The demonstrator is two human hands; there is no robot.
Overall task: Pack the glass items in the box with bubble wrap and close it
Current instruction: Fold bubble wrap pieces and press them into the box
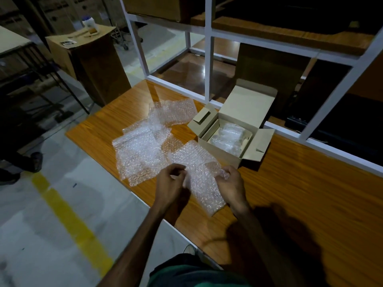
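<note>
While one sheet of bubble wrap [199, 179] is stretched between them, the left hand [172, 183] pinches its left edge and the right hand [230, 183] grips its right edge, just above the near edge of the wooden tabletop [290, 193]. Loose sheets [143, 146] lie beside it to the left. Just beyond stands the open box [219, 150], flaps up, with wrapped glass items [230, 137] already inside. Wrapping looks to be the current step; next, the sheet likely needs to go over or around the glass before the flaps are closed.
</note>
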